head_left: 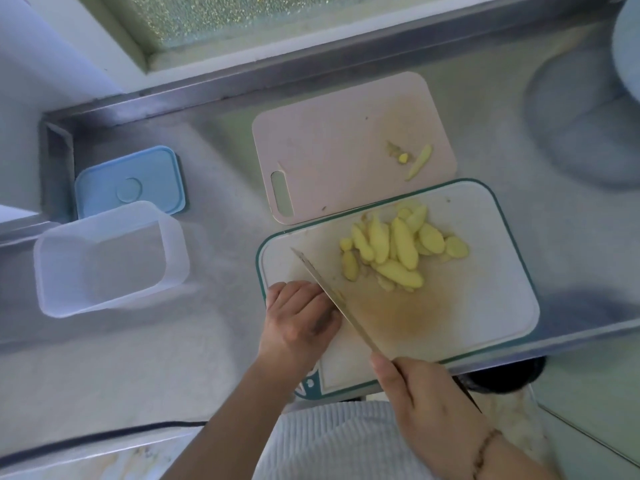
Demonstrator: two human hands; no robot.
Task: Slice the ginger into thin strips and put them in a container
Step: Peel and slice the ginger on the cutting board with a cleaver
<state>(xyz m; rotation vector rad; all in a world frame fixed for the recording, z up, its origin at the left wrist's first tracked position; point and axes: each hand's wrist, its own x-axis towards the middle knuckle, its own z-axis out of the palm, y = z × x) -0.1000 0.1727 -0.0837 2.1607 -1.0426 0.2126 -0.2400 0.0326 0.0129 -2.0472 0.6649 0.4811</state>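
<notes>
Now slicing | right hand (pixel 426 393) grips knife (pixel 332 299) | left hand (pixel 298 317) curled against blade, ginger beneath hidden | ginger slices (pixel 394 251) piled on white cutting board (pixel 485 271), beyond blade, right-forward | container (pixel 104 258) well left, nearer left hand

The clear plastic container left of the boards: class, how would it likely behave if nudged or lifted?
The clear rectangular plastic container looks empty and thin-walled, so probably light. It sits on the smooth steel counter, so a nudge would likely slide it. Its wide base suggests it would hardly tip.
</notes>
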